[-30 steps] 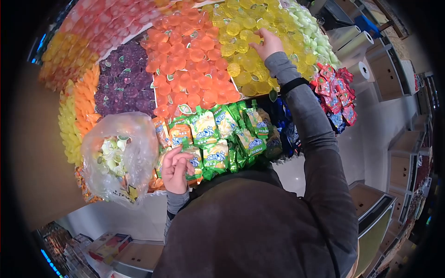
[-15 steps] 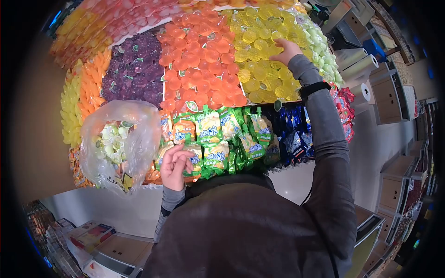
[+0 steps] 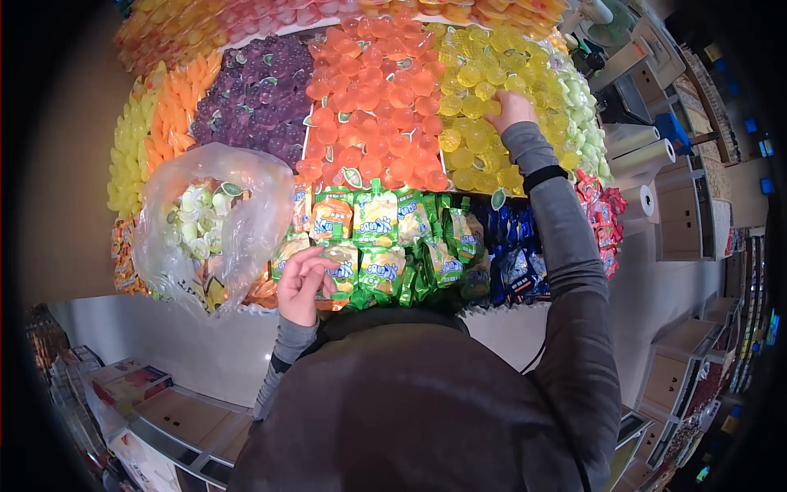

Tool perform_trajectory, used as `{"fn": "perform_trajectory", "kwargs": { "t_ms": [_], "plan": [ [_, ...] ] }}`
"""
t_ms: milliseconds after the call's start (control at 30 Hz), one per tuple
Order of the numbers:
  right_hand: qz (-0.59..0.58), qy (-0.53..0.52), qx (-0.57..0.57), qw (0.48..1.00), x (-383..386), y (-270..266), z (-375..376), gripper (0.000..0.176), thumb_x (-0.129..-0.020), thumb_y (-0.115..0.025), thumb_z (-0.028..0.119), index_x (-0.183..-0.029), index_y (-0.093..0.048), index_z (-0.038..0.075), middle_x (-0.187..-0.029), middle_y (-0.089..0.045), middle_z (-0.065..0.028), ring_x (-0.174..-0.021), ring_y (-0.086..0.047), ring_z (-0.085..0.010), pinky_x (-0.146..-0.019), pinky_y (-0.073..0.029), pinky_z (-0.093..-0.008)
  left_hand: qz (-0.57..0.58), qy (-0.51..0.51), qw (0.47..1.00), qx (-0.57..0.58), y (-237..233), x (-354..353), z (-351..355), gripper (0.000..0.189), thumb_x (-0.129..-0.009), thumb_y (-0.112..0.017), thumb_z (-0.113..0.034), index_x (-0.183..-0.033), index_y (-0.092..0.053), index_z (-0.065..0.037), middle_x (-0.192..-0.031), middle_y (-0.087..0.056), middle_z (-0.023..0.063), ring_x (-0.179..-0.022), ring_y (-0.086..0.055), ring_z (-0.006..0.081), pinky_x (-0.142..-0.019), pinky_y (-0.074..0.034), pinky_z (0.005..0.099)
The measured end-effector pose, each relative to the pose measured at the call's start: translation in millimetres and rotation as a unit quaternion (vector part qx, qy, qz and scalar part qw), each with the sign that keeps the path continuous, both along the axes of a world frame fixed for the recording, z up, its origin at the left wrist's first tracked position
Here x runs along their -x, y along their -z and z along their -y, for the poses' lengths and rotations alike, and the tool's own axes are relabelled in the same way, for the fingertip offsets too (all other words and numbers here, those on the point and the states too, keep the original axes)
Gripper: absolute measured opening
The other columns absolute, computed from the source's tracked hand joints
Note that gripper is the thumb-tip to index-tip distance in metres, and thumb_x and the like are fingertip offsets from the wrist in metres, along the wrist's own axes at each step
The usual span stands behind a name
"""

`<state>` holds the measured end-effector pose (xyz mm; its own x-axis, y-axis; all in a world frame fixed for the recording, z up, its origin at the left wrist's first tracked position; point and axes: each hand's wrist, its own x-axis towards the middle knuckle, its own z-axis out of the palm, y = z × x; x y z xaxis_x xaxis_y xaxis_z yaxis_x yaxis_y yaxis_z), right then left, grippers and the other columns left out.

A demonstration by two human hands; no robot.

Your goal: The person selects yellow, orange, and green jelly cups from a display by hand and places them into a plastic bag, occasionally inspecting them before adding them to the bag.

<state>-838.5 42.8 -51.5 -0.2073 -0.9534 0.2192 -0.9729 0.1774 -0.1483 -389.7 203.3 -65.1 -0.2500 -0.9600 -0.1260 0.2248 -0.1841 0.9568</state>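
Note:
Over at the right, my right hand [image 3: 514, 110] reaches into the yellow, round, ridged jellies [image 3: 469, 131]. Its fingers are curled down against them, and what lies between the fingertips is hidden. My left hand [image 3: 302, 283] hovers in front of the green juice-jelly pouches [image 3: 379, 273], palm up. Its fingers are loosely bent and apart, with nothing in them. Left of that hand lies a clear plastic bag [image 3: 261, 184], its mouth spread wide. Pale green-white jellies [image 3: 199, 220] sit inside the bag.
Beside the yellow jellies are orange-red ones [image 3: 373, 98], dark purple ones [image 3: 254, 94] and pale green ones [image 3: 584, 123]. Blue packets [image 3: 515, 254] and red packets [image 3: 602, 217] border the front right. Rolls of plastic bags [image 3: 643, 160] stand beyond the right edge.
My right hand has moved down and curled its fingers among the yellow jellies; they were spread before. My left hand keeps nearly the same pose. The whole view has shifted slightly.

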Motion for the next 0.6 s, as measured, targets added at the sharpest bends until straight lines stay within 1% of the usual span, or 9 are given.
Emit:
{"fn": "perform_trajectory", "kwargs": {
  "t_ms": [33,133,167,267,300,400,433,533,600],
  "plan": [
    [-0.009,0.001,0.003,1.0,-1.1,-1.1,0.9,0.045,-0.065,-0.079,0.028,-0.102,-0.066,0.005,-0.098,-0.066,-0.0164,-0.093,-0.062,-0.0313,-0.081,-0.05,-0.0388,0.0,0.0,1.0,0.002,-1.6,0.8,0.1,0.026,-0.093,-0.045,-0.003,-0.119,-0.048,-0.001,-0.094,-0.064,0.011,-0.063,-0.056,0.0099,-0.055,-0.044,0.0215],
    [0.042,0.016,-0.041,0.998,14.7,7.1,8.5,0.048,-0.064,-0.08,0.029,-0.101,-0.066,0.004,-0.098,-0.066,-0.016,-0.093,-0.063,-0.0308,-0.082,-0.05,-0.0382,-0.007,-0.005,1.0,0.01,-1.8,4.4,-2.3,0.027,-0.092,-0.046,-0.003,-0.119,-0.048,-0.001,-0.094,-0.064,0.0112,-0.061,-0.054,0.01,-0.054,-0.043,0.0217],
    [0.04,0.019,-0.042,0.998,14.9,8.5,11.1,0.05,-0.062,-0.081,0.033,-0.101,-0.066,0.004,-0.099,-0.066,-0.0152,-0.093,-0.063,-0.0302,-0.083,-0.049,-0.0376,-0.008,-0.004,1.0,0.012,-2.0,4.2,-3.1,0.028,-0.092,-0.047,-0.003,-0.12,-0.047,-0.001,-0.094,-0.063,0.0114,-0.06,-0.054,0.0102,-0.053,-0.043,0.0218],
    [0.01,0.023,-0.058,0.998,16.0,10.1,21.2,0.051,-0.062,-0.081,0.034,-0.098,-0.067,0.002,-0.093,-0.067,-0.0167,-0.088,-0.064,-0.0301,-0.079,-0.05,-0.0365,-0.013,-0.004,1.0,0.02,-4.1,3.0,-9.3,0.028,-0.092,-0.047,-0.003,-0.119,-0.048,-0.001,-0.095,-0.064,0.0113,-0.061,-0.054,0.0099,-0.054,-0.043,0.0214],
    [0.0,0.032,-0.073,0.997,14.2,8.4,21.8,0.059,-0.062,-0.081,0.037,-0.106,-0.065,0.001,-0.098,-0.066,-0.0179,-0.086,-0.065,-0.0281,-0.077,-0.051,-0.0344,-0.017,-0.007,1.0,0.025,-4.4,1.7,-12.2,0.027,-0.092,-0.047,-0.003,-0.119,-0.048,-0.001,-0.094,-0.064,0.011,-0.061,-0.054,0.0096,-0.054,-0.043,0.0212],
    [0.05,0.003,-0.118,0.992,27.3,9.2,28.5,0.067,-0.065,-0.08,0.039,-0.117,-0.059,0.002,-0.101,-0.065,-0.0181,-0.083,-0.067,-0.0258,-0.071,-0.053,-0.0343,-0.014,-0.018,1.0,0.016,-10.3,-5.1,-25.0,0.025,-0.092,-0.045,-0.001,-0.117,-0.049,-0.001,-0.095,-0.064,0.0103,-0.061,-0.055,0.0091,-0.054,-0.043,0.0205],
    [0.199,0.06,-0.182,0.961,32.3,2.3,31.8,0.07,-0.069,-0.078,0.037,-0.125,-0.053,0.003,-0.101,-0.065,-0.0162,-0.08,-0.067,-0.0225,-0.064,-0.054,-0.0338,-0.009,-0.027,1.0,0.007,-9.9,-10.1,-29.5,0.026,-0.092,-0.044,0.0,-0.117,-0.049,-0.001,-0.095,-0.064,0.0105,-0.061,-0.055,0.009,-0.054,-0.043,0.0205],
    [0.25,0.114,-0.154,0.949,27.7,-35.7,24.1,0.065,-0.072,-0.076,0.033,-0.127,-0.052,0.006,-0.102,-0.064,-0.014,-0.081,-0.067,-0.021,-0.062,-0.054,-0.0332,-0.002,-0.054,0.998,0.016,-7.6,-26.4,-40.0,0.026,-0.092,-0.045,-0.001,-0.118,-0.049,-0.001,-0.095,-0.064,0.0108,-0.062,-0.055,0.0091,-0.054,-0.044,0.0204],
    [0.194,0.065,-0.127,0.971,60.1,-18.0,47.0,0.062,-0.073,-0.075,0.031,-0.127,-0.053,0.009,-0.103,-0.064,-0.0143,-0.082,-0.066,-0.0201,-0.063,-0.054,-0.0325,0.001,-0.07,0.997,0.015,-2.2,-37.4,-45.8,0.027,-0.092,-0.045,-0.002,-0.119,-0.048,-0.001,-0.095,-0.064,0.0114,-0.062,-0.055,0.0094,-0.054,-0.044,0.0208]
  ]
}}
